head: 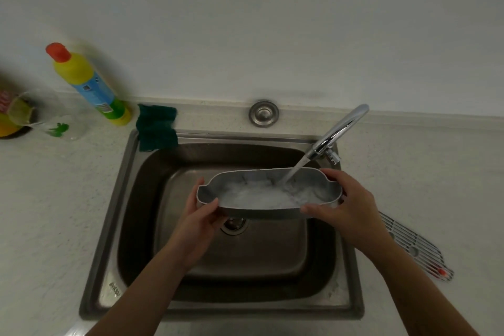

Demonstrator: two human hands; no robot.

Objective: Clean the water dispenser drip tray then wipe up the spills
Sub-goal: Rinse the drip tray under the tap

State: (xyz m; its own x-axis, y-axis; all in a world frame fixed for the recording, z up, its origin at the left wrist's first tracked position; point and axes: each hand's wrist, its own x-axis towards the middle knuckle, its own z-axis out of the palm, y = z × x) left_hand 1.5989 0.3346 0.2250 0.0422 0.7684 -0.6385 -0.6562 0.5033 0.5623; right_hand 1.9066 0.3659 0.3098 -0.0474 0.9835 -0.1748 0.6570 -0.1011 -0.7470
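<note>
Over the sink [109, 226] you held the drip tray [261, 213] level above the drain, with foamy water pooled inside. Your left hand [201, 215] gripped its left end, thumb curled over the rim, and your right hand [346, 207] clasped the right end likewise. The risk I judged was wet fingers slipping, or the faucet [338, 131] stream [296, 169], striking near the right wall, splashing onto the counter.

Grey drip tray [261, 211] — water-filled, held above sink
</note>
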